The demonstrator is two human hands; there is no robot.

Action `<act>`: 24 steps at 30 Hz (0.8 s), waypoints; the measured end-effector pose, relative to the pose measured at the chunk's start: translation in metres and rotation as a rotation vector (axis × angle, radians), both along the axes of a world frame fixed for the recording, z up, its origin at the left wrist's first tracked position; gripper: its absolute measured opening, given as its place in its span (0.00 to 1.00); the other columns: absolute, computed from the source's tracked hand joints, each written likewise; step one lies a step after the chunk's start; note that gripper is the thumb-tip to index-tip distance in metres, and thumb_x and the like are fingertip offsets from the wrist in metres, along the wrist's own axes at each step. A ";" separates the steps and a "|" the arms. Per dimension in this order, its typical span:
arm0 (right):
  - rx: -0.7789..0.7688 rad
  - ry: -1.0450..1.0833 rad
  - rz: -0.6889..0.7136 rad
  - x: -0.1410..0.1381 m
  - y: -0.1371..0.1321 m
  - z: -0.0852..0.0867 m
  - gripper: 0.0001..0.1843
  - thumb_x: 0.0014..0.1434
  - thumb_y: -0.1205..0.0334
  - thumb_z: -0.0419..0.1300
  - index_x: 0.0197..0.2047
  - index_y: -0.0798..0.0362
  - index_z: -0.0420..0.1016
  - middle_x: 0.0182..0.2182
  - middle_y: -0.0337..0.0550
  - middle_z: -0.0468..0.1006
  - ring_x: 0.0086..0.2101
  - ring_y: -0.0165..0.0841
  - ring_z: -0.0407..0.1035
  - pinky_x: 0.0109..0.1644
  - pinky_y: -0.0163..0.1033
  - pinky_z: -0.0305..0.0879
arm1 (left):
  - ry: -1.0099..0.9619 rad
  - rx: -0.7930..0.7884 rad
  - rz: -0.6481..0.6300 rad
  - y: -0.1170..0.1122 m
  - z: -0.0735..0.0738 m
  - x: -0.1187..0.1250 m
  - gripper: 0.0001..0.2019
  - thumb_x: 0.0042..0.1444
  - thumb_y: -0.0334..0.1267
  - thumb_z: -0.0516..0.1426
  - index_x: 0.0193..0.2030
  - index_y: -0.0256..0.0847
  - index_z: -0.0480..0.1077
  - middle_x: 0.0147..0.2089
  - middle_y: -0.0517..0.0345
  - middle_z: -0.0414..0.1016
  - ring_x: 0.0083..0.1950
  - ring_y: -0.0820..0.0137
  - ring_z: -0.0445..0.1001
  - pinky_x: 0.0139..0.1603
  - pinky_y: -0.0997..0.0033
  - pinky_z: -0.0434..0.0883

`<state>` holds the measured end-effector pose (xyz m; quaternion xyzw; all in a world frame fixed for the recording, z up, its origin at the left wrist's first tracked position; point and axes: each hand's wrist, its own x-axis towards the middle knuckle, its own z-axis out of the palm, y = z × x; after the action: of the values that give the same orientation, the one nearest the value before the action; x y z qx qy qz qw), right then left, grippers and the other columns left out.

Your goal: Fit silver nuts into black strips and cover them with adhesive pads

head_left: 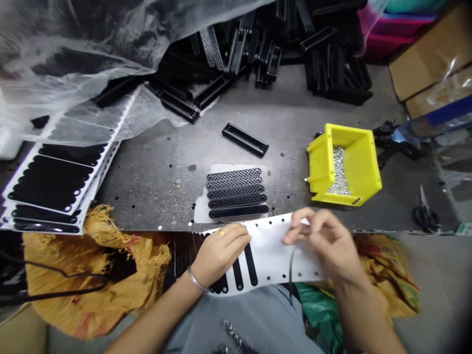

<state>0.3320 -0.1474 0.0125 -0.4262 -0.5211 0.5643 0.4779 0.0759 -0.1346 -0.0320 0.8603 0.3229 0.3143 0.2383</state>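
My left hand [224, 250] rests across a white backing sheet [271, 248] of black adhesive strips, fingers together and curled over it; its thumb is hidden. Several black strips [250, 264] show on the sheet near that hand, while the right part of the sheet is bare white. Slightly blurred, my right hand [330, 241] is closed in a pinch above the sheet's right end. From its fingers a thin black strip [290, 278] hangs edge-on. Just beyond the sheet, several black perforated bars [236, 189] lie in a row on a pale pad.
A yellow bin [374, 169] of small metal parts stands at right, with scissors [426, 214] farther right. One black frame [245, 140] lies mid-table; a pile of black parts [265, 49] is behind. More strip sheets [79, 169] lie left, partly under plastic film [92, 44].
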 end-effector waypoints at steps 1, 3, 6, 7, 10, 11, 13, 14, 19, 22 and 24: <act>0.012 0.000 -0.046 -0.002 0.006 0.007 0.06 0.69 0.62 0.62 0.49 0.43 0.73 0.44 0.39 0.72 0.32 0.30 0.76 0.37 0.42 0.79 | -0.027 -0.011 -0.003 0.000 0.003 0.001 0.08 0.68 0.28 0.57 0.50 0.37 0.75 0.46 0.51 0.82 0.51 0.65 0.80 0.55 0.63 0.79; 0.137 -0.222 -0.078 -0.016 0.023 0.015 0.14 0.67 0.67 0.64 0.54 0.42 0.74 0.45 0.40 0.71 0.34 0.29 0.74 0.36 0.39 0.77 | -0.101 -0.034 0.029 0.002 0.011 -0.003 0.07 0.67 0.28 0.60 0.49 0.38 0.75 0.45 0.52 0.82 0.49 0.67 0.80 0.55 0.65 0.78; 0.453 -0.660 0.007 -0.055 0.052 0.012 0.19 0.68 0.70 0.61 0.60 0.48 0.75 0.46 0.47 0.75 0.44 0.35 0.74 0.46 0.43 0.76 | -0.159 -0.099 0.294 0.015 0.024 -0.024 0.06 0.65 0.28 0.62 0.47 0.41 0.76 0.43 0.57 0.82 0.45 0.70 0.79 0.53 0.66 0.75; 0.553 -0.735 0.045 -0.067 0.061 0.007 0.18 0.70 0.70 0.59 0.61 0.51 0.75 0.46 0.49 0.77 0.45 0.36 0.74 0.48 0.44 0.75 | -0.138 -0.126 0.409 0.022 0.027 -0.033 0.06 0.65 0.29 0.62 0.46 0.43 0.76 0.42 0.59 0.82 0.45 0.70 0.79 0.52 0.65 0.73; 0.720 -0.788 0.142 -0.090 0.078 -0.009 0.10 0.71 0.66 0.60 0.52 0.55 0.79 0.44 0.49 0.82 0.43 0.37 0.74 0.47 0.45 0.74 | -0.017 -0.236 0.591 0.040 0.029 -0.056 0.04 0.67 0.34 0.61 0.44 0.46 0.78 0.42 0.61 0.83 0.45 0.68 0.78 0.54 0.61 0.67; 0.734 -0.778 0.167 -0.093 0.081 -0.013 0.08 0.71 0.65 0.60 0.48 0.55 0.80 0.43 0.49 0.82 0.42 0.36 0.73 0.46 0.45 0.74 | 0.015 -0.281 0.592 0.044 0.027 -0.061 0.04 0.67 0.36 0.61 0.44 0.48 0.79 0.42 0.63 0.84 0.45 0.67 0.78 0.56 0.59 0.65; 0.722 -0.757 0.198 -0.095 0.085 -0.018 0.08 0.71 0.64 0.60 0.45 0.55 0.81 0.43 0.49 0.82 0.42 0.36 0.72 0.46 0.44 0.74 | 0.031 -0.367 0.575 0.048 0.024 -0.063 0.06 0.68 0.39 0.60 0.42 0.50 0.80 0.40 0.65 0.84 0.46 0.66 0.78 0.59 0.57 0.62; 0.710 -0.752 0.204 -0.095 0.086 -0.018 0.08 0.71 0.64 0.59 0.45 0.55 0.81 0.43 0.49 0.82 0.42 0.36 0.71 0.46 0.44 0.74 | 0.019 -0.402 0.574 0.049 0.022 -0.062 0.06 0.68 0.40 0.60 0.42 0.50 0.80 0.39 0.65 0.84 0.45 0.66 0.78 0.60 0.56 0.60; 0.679 -0.777 0.229 -0.098 0.087 -0.011 0.09 0.71 0.64 0.59 0.46 0.55 0.82 0.42 0.50 0.82 0.40 0.36 0.70 0.44 0.43 0.73 | -0.028 -0.476 0.592 0.050 0.020 -0.053 0.07 0.65 0.42 0.61 0.37 0.49 0.80 0.38 0.65 0.83 0.44 0.65 0.77 0.60 0.55 0.59; 0.678 -0.819 0.242 -0.091 0.085 -0.005 0.10 0.71 0.63 0.60 0.47 0.56 0.82 0.45 0.52 0.82 0.42 0.38 0.71 0.44 0.45 0.74 | -0.028 -0.507 0.601 0.053 0.021 -0.051 0.07 0.63 0.43 0.62 0.34 0.47 0.78 0.37 0.63 0.83 0.44 0.64 0.77 0.59 0.54 0.58; 0.607 -0.831 0.224 -0.075 0.084 -0.001 0.11 0.70 0.61 0.61 0.51 0.55 0.82 0.46 0.53 0.81 0.44 0.38 0.73 0.46 0.46 0.75 | -0.026 -0.531 0.599 0.054 0.021 -0.051 0.08 0.63 0.44 0.62 0.33 0.47 0.77 0.36 0.63 0.82 0.44 0.64 0.77 0.59 0.54 0.58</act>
<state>0.2572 -0.0636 0.0112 -0.3981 -0.8491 0.2189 0.2696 0.0250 -0.0805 -0.0107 0.6327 0.6262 0.2863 0.3543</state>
